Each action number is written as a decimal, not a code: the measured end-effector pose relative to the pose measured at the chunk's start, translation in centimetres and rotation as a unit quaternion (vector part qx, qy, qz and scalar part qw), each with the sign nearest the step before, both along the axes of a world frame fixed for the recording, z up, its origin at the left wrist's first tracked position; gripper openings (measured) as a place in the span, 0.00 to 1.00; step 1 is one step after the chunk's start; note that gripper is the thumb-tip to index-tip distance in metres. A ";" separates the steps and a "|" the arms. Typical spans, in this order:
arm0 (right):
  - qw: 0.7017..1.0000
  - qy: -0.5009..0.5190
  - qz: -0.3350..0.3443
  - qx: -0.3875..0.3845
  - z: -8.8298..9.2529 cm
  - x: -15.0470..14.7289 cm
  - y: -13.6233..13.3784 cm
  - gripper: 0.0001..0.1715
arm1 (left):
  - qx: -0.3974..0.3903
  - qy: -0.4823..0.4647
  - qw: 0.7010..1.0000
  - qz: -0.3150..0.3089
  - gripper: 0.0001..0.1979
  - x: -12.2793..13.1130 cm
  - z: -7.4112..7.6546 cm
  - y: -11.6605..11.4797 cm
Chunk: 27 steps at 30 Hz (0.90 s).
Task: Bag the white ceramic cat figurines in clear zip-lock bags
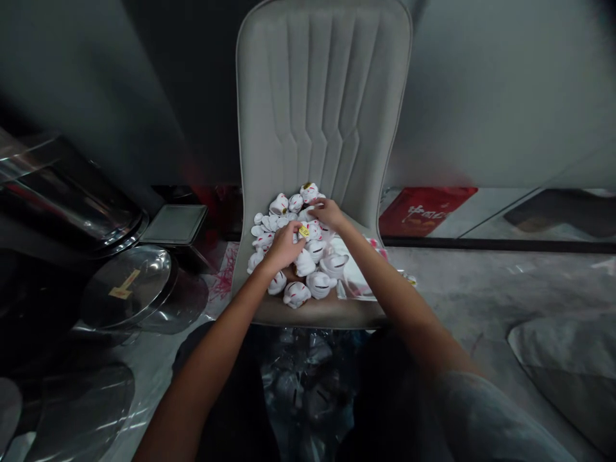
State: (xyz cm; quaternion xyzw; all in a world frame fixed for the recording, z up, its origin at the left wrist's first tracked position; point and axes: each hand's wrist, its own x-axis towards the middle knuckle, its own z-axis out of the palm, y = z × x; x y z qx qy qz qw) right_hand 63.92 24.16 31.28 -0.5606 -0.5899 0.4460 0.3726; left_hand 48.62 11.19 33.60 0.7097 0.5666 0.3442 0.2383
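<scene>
My left hand (287,245) is closed on a white lucky cat figurine (314,230) with red markings and a yellow plaque at its front. Just beyond, my right hand (328,214) has its fingers bent together over small white pieces; what they pinch is hidden. A group of small white discs (273,222) lies left of my hands. Around them sit several more lucky cat figurines, some with a dark slot, such as the slotted one (320,284) near the front. The grey padded chair (327,77) bears all of this on its seat.
A clear plastic bag with pink print (359,279) lies on the seat's right side. Between my legs is a clear bag (308,378) of pale objects. Lidded round containers (129,282) stand at left. A red package (423,210) is behind at right.
</scene>
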 end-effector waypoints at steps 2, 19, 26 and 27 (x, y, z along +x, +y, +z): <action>0.999 0.050 0.003 0.015 0.9 0.5 -0.1 0.17 | 0.004 0.041 0.999 -0.006 0.20 0.1 -0.1 -0.2; 0.916 0.014 0.342 0.211 9.5 -2.1 -6.6 0.18 | 0.115 0.037 0.986 0.112 0.30 -2.7 3.6 -0.2; 0.807 -0.463 0.312 0.191 7.6 -5.5 -2.5 0.17 | 0.047 0.084 0.979 0.177 0.28 -6.3 4.4 0.4; 0.797 -0.486 0.307 0.185 7.1 -6.2 -2.5 0.18 | 0.056 0.083 0.980 0.174 0.28 -6.4 4.3 0.4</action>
